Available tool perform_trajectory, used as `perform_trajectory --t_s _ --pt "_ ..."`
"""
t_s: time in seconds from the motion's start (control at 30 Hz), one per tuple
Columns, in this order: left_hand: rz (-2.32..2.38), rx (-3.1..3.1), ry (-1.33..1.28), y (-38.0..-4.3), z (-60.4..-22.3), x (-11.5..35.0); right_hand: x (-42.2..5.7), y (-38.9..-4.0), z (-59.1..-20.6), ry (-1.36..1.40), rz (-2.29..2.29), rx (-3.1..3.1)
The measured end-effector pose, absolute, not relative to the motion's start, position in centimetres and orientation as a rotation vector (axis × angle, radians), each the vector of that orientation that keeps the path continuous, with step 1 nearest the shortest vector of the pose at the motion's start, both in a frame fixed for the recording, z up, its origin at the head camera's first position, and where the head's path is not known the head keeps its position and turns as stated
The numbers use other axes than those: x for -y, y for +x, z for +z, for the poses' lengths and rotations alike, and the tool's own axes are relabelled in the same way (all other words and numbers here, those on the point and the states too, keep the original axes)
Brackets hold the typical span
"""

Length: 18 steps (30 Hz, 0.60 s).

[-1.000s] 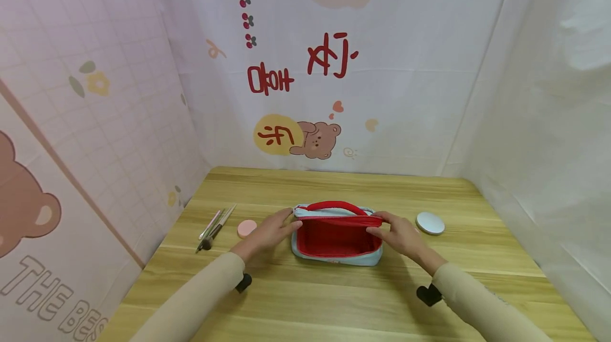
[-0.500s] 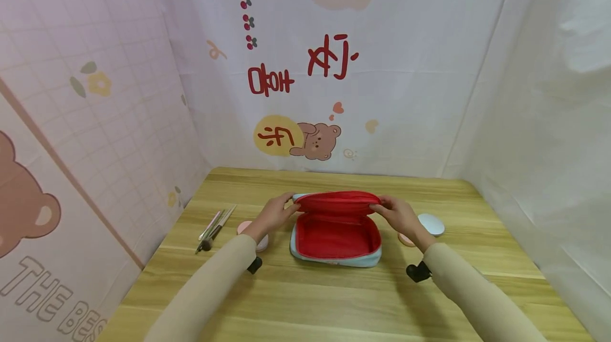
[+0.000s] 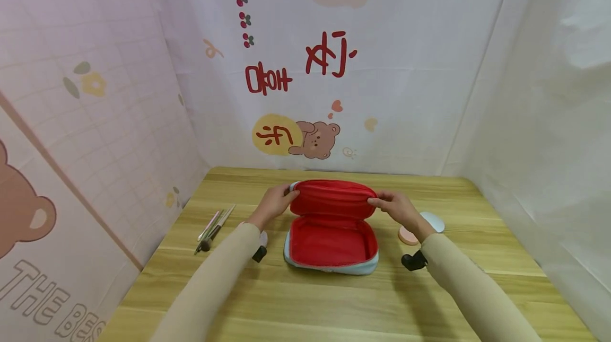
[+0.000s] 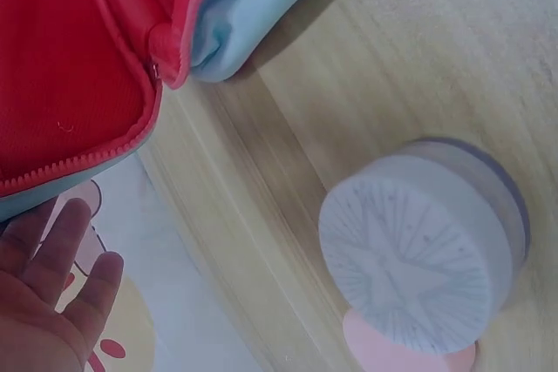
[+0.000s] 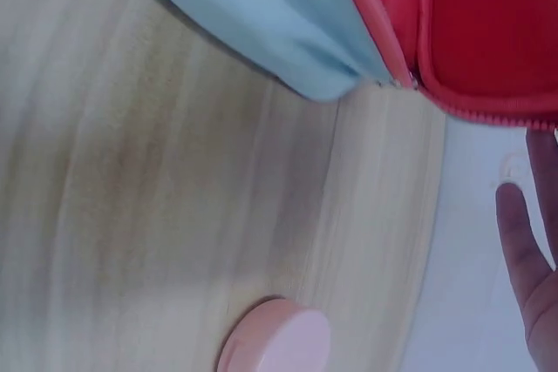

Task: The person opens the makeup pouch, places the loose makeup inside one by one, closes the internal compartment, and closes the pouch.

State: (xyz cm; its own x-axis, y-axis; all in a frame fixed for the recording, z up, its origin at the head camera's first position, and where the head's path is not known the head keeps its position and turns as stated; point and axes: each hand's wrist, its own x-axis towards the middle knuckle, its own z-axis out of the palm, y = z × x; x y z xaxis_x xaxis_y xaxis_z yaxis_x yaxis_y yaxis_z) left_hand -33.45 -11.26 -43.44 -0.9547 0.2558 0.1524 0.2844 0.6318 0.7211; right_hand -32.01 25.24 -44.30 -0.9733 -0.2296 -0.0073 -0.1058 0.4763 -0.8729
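A light-blue cosmetic bag (image 3: 371, 266) with a red lining stands unzipped in the middle of the table, its lid (image 3: 334, 199) raised and tilted back. My left hand (image 3: 274, 205) pinches the lid's left edge, thumb on the red inner side. At the right edge, my right hand (image 3: 400, 209) holds the lid in the same manner. Both wrist views show fingers behind the zipper edge; the thumbs are not seen there. Nothing lies visible inside the red compartment (image 3: 329, 241).
Left of the bag are a round jar with a star-patterned lid (image 4: 410, 259) and a pink disc (image 4: 388, 337), mostly hidden by the sleeve in the head view. Makeup brushes (image 3: 212, 233) lie further left. A pink round case (image 5: 283, 341) and a white round case (image 3: 433, 222) sit right.
The lid has swung up and back, away from me, with both hands on it. The red inside now shows fully, and the bag has shifted slightly nearer and left.
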Motion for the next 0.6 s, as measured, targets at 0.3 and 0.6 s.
perform_trajectory --t_s 0.3,0.6 --pt "-1.211 2.816 -0.411 -34.1 -43.6 11.1 -25.1 -33.0 -44.8 -0.318 -1.675 -2.457" --pt "-1.25 2.809 -0.402 -34.5 -44.5 10.4 -23.4 -34.0 -45.9 -0.167 -1.655 -2.647"
